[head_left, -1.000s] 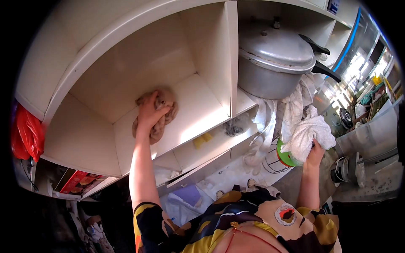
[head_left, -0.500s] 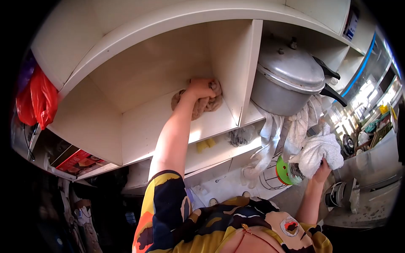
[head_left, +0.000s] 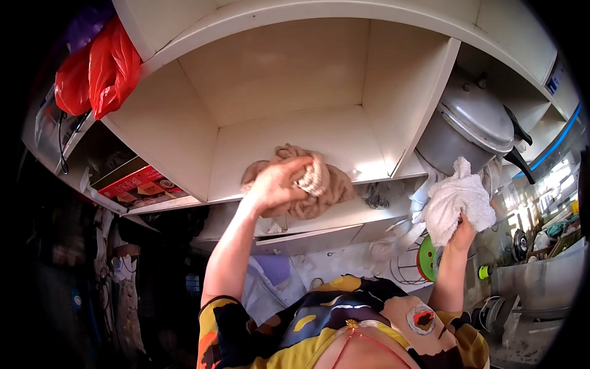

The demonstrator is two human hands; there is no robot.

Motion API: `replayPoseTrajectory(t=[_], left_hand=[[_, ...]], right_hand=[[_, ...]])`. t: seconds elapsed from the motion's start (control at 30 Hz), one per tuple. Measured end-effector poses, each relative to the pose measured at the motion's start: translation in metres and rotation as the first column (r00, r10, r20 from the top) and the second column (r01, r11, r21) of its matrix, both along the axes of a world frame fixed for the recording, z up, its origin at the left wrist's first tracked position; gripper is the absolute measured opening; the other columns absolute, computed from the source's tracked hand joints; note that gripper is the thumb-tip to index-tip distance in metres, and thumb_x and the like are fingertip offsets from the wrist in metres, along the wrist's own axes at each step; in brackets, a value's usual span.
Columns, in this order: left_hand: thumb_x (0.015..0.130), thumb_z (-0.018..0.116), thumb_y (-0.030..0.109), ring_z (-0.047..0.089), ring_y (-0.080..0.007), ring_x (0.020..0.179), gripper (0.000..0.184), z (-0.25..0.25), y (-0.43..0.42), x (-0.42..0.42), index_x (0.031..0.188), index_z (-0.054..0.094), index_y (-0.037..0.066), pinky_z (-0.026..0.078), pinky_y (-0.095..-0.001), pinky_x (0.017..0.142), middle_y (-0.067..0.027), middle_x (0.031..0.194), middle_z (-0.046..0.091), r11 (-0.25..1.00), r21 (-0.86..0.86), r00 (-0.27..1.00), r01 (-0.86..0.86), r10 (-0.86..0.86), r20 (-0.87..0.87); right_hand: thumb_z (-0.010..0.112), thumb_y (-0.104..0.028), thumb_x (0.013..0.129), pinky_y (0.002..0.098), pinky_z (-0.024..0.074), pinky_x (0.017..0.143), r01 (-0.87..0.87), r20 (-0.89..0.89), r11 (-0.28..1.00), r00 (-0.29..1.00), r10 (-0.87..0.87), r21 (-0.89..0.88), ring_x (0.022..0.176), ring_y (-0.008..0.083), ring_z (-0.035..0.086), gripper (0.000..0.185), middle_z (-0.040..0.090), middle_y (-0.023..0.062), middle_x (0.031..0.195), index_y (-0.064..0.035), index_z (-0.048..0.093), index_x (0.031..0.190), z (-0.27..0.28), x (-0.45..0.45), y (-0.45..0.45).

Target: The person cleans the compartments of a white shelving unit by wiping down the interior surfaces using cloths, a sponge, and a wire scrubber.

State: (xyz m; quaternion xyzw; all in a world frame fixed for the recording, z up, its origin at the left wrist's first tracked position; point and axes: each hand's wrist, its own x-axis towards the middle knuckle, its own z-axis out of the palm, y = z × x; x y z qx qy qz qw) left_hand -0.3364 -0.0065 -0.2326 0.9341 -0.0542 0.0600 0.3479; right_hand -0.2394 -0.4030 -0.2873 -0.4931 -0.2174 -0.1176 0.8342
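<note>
My left hand (head_left: 279, 183) grips a crumpled brown cloth (head_left: 326, 197) at the front edge of the white cupboard compartment (head_left: 295, 126). The cloth hangs partly over that edge, and the compartment's back and side walls show behind it. Off to the right, my right hand (head_left: 462, 235) holds up a bunched white towel (head_left: 458, 200) from below. The towel is in front of the shelf with the pressure cooker (head_left: 473, 123) and hides part of the pale fabric hanging there.
Red plastic bags (head_left: 114, 71) hang at the left, above a red box (head_left: 144, 184) in a lower compartment. Below the shelf are a green round object (head_left: 426, 258) with a wire rack and a purple item (head_left: 270, 270) on the floor. Cluttered containers fill the far right.
My left hand has drawn the brown cloth from the compartment's back right corner to its front edge. My right hand still holds the white towel. The view has shifted.
</note>
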Motion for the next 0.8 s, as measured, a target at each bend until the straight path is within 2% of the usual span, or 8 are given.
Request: replayPoseTrajectory(t=[0.1, 0.2, 0.27, 0.33, 0.37, 0.6, 0.67, 0.8], left_hand=[[0.063, 0.074, 0.014, 0.051, -0.0285, 0.12, 0.076, 0.004, 0.046, -0.013, 0.133, 0.047, 0.004, 0.039, -0.0327, 0.102, -0.0185, 0.129, 0.054, 0.953, -0.084, 0.955, -0.291, 0.285, -0.081], [0.066, 0.074, 0.018, 0.051, -0.0292, 0.12, 0.073, -0.023, 0.119, -0.004, 0.133, 0.048, 0.002, 0.039, -0.0329, 0.102, -0.0209, 0.128, 0.055, 0.875, -0.179, 0.884, -0.449, 0.464, 0.053], [0.07, 0.072, 0.026, 0.051, -0.0333, 0.12, 0.072, -0.051, 0.165, 0.017, 0.133, 0.047, 0.002, 0.039, -0.0368, 0.101, -0.0211, 0.128, 0.054, 0.856, -0.127, 0.844, -0.501, 0.516, 0.147], [0.072, 0.069, 0.036, 0.051, -0.0367, 0.119, 0.072, -0.054, 0.171, 0.04, 0.133, 0.047, 0.005, 0.04, -0.0406, 0.1, -0.0213, 0.128, 0.053, 0.731, 0.111, 0.72, -0.674, 0.615, 0.321], [0.073, 0.066, 0.04, 0.051, -0.0378, 0.116, 0.071, -0.043, 0.154, 0.051, 0.133, 0.046, 0.008, 0.04, -0.042, 0.099, -0.0218, 0.128, 0.052, 0.652, 0.263, 0.703, -0.711, 0.661, 0.262], [0.068, 0.069, 0.052, 0.05, -0.0367, 0.118, 0.082, -0.044, 0.045, 0.157, 0.137, 0.043, 0.016, 0.04, -0.0449, 0.099, -0.0146, 0.131, 0.051, 0.888, 0.237, 0.908, -0.394, 0.336, 0.251], [0.062, 0.072, 0.056, 0.044, -0.04, 0.121, 0.09, -0.037, 0.004, 0.176, 0.138, 0.043, 0.018, 0.039, -0.0443, 0.101, -0.0137, 0.134, 0.049, 0.889, 0.242, 0.917, -0.389, 0.348, 0.198], [0.058, 0.076, 0.056, 0.041, -0.0411, 0.124, 0.095, -0.022, -0.048, 0.17, 0.137, 0.045, 0.014, 0.038, -0.0443, 0.102, -0.0139, 0.135, 0.048, 0.953, 0.279, 0.989, -0.118, 0.086, 0.123]], right_hand=[[0.055, -0.005, 0.085, 0.0367, 0.0433, 0.096, 0.034, -0.041, 0.999, 0.999, -0.032, 0.042, 0.108, 0.0232, 0.056, 0.033, 0.059, 0.0111, 0.117, 0.0012, 0.055, 0.118, 0.001, -0.008, 0.002], [0.055, -0.005, 0.085, 0.0365, 0.0437, 0.096, 0.021, -0.067, 0.998, 0.998, -0.018, 0.056, 0.109, 0.0231, 0.056, 0.034, 0.059, 0.0109, 0.117, 0.0011, 0.055, 0.119, -0.007, -0.017, -0.009], [0.055, -0.004, 0.085, 0.0363, 0.0438, 0.096, 0.074, -0.05, 0.997, 0.996, -0.074, 0.001, 0.109, 0.023, 0.056, 0.035, 0.059, 0.0106, 0.118, 0.0009, 0.054, 0.12, -0.012, -0.021, -0.016], [0.055, -0.004, 0.084, 0.0364, 0.0436, 0.096, 0.106, -0.071, 0.993, 0.992, -0.103, 0.043, 0.11, 0.0232, 0.056, 0.035, 0.059, 0.0105, 0.118, 0.001, 0.054, 0.119, -0.012, -0.027, -0.022], [0.055, -0.004, 0.084, 0.0364, 0.0436, 0.096, 0.117, -0.073, 0.992, 0.991, -0.114, 0.043, 0.11, 0.0232, 0.056, 0.035, 0.059, 0.0105, 0.118, 0.001, 0.054, 0.119, -0.013, -0.03, -0.025], [0.052, 0.0, 0.082, 0.0377, 0.0432, 0.097, 0.182, -0.108, 0.983, 0.978, -0.178, 0.035, 0.111, 0.0243, 0.055, 0.04, 0.057, 0.0118, 0.119, 0.0017, 0.052, 0.122, -0.031, -0.031, -0.038], [0.052, 0.0, 0.082, 0.038, 0.0433, 0.097, 0.172, -0.091, 0.984, 0.982, -0.168, 0.042, 0.111, 0.0246, 0.055, 0.04, 0.057, 0.0122, 0.119, 0.0018, 0.051, 0.122, -0.032, -0.031, -0.042], [0.043, -0.002, 0.084, 0.0436, 0.0392, 0.104, 0.262, -0.319, 0.965, 0.912, -0.258, -0.031, 0.121, 0.0309, 0.049, 0.049, 0.049, 0.0169, 0.131, 0.0023, 0.041, 0.133, -0.001, -0.04, -0.023]])
